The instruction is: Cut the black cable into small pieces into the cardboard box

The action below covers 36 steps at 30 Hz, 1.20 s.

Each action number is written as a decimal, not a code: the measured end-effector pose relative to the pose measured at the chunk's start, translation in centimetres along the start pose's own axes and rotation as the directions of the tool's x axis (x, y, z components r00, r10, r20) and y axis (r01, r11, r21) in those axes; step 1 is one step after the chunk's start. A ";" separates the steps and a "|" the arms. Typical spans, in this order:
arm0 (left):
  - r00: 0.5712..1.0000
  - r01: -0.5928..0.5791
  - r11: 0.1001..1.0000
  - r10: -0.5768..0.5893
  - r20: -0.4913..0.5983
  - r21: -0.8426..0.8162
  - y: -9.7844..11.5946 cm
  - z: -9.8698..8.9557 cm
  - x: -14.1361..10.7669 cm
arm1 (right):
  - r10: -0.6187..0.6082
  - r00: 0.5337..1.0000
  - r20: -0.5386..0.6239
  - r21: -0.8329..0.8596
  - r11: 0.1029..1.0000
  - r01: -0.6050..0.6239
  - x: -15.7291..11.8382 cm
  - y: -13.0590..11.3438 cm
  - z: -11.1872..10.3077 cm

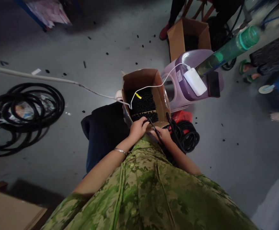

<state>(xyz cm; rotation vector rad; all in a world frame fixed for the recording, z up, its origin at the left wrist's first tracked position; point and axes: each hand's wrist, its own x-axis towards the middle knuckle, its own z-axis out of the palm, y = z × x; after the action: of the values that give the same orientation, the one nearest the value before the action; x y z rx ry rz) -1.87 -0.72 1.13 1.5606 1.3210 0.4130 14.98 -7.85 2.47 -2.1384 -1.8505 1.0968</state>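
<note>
My left hand point(138, 128) is at the near edge of an open cardboard box point(162, 97), its thumb and fingers pinched together. Whatever lies between those fingertips is too small to make out. In my right hand point(163, 135) is a slim dark pointed tool point(154, 126), perhaps scissors or snips, its tip angled toward my left fingers. Many small black pieces point(143, 101) fill the bottom of the box beyond both hands. Beside my right hand, a thick black hose point(190, 137) lies coiled, one length rising along the box's side.
A white cable point(149, 86) crosses over the box to a white power bank point(195, 82) on a purple stool point(189, 60), beside a green bottle point(228, 51). More black hose point(58, 102) is coiled at left. Another box point(175, 40) and other people's feet are beyond.
</note>
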 end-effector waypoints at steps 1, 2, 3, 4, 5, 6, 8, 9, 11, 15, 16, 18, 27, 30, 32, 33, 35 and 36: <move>0.999 0.039 0.996 -0.037 0.024 -0.080 -0.1 0.2 0.1 | 0.018 1.000 -0.008 -0.045 0.999 -0.018 -0.2 0.0 0.1; 0.996 0.086 0.981 -0.078 0.053 -0.171 -0.2 0.4 0.2 | 0.027 1.000 -0.017 -0.079 0.996 -0.028 -0.4 0.0 0.2; 0.989 0.138 0.954 -0.120 0.083 -0.267 -0.2 0.6 0.2 | 0.030 0.999 -0.025 -0.103 0.994 -0.033 -0.6 0.0 0.3; 0.981 0.188 0.914 -0.160 0.108 -0.359 -0.2 0.8 0.2 | 0.032 0.999 -0.028 -0.116 0.993 -0.035 -0.7 0.0 0.5; 0.973 0.231 0.867 -0.195 0.127 -0.442 -0.1 1.0 0.2 | 0.036 0.999 -0.030 -0.122 0.992 -0.039 -0.7 -0.1 0.7; 0.964 0.266 0.818 -0.225 0.142 -0.510 0.0 1.1 0.1 | 0.043 0.999 -0.031 -0.126 0.991 -0.047 -0.7 -0.1 0.9; 0.947 0.317 0.735 -0.273 0.167 -0.600 0.2 1.3 -0.1 | 0.066 0.997 -0.038 -0.129 0.989 -0.070 -0.6 -0.1 1.3; 0.940 0.338 0.703 -0.288 0.185 -0.625 0.3 1.3 -0.2 | 0.078 0.996 -0.045 -0.128 0.988 -0.083 -0.5 -0.1 1.4; 0.927 0.373 0.664 -0.299 0.227 -0.648 0.5 1.3 -0.4 | 0.097 0.993 -0.065 -0.125 0.987 -0.105 -0.4 0.0 1.4; 0.925 0.377 0.657 -0.302 0.231 -0.653 0.6 1.4 -0.7 | 0.102 0.992 -0.073 -0.124 0.986 -0.111 -0.4 0.0 1.0; 0.926 0.374 0.664 -0.309 0.217 -0.648 0.5 1.5 -0.6 | 0.103 0.992 -0.074 -0.118 0.987 -0.111 -0.4 0.0 0.9; 0.928 0.367 0.693 -0.316 0.196 -0.621 0.4 1.6 -0.6 | 0.101 0.993 -0.069 -0.085 0.991 -0.106 -0.3 0.0 0.7; 0.995 -0.004 0.988 0.020 0.101 -0.156 0.2 1.1 0.0 | -0.011 1.000 0.018 0.155 0.988 0.008 1.5 0.8 -0.3; 0.992 -0.027 0.992 0.043 0.120 -0.126 0.0 1.0 0.1 | -0.025 1.000 -0.010 0.147 0.989 0.026 1.4 1.1 -0.3; 0.992 -0.014 0.992 0.030 0.121 -0.129 -0.3 1.1 0.2 | -0.009 1.000 -0.020 0.083 0.996 0.011 1.0 1.0 -0.2; 0.993 0.002 0.991 0.015 0.121 -0.136 -0.4 1.2 0.3 | 0.008 1.000 -0.021 0.038 0.999 -0.007 0.9 0.9 -0.2; 0.993 0.048 0.985 -0.029 0.117 -0.163 -0.7 1.5 0.3 | 0.049 0.999 -0.017 -0.048 0.998 -0.050 0.5 0.6 -0.2; 0.992 0.073 0.981 -0.052 0.117 -0.181 -0.9 1.6 0.4 | 0.066 0.998 -0.015 -0.082 0.994 -0.067 0.4 0.4 -0.1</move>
<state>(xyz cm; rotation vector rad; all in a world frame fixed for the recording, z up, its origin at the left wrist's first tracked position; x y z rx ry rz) -0.97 -1.26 -0.47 1.3648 1.2073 0.3922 15.37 -7.50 2.19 -2.2625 -1.8632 1.0350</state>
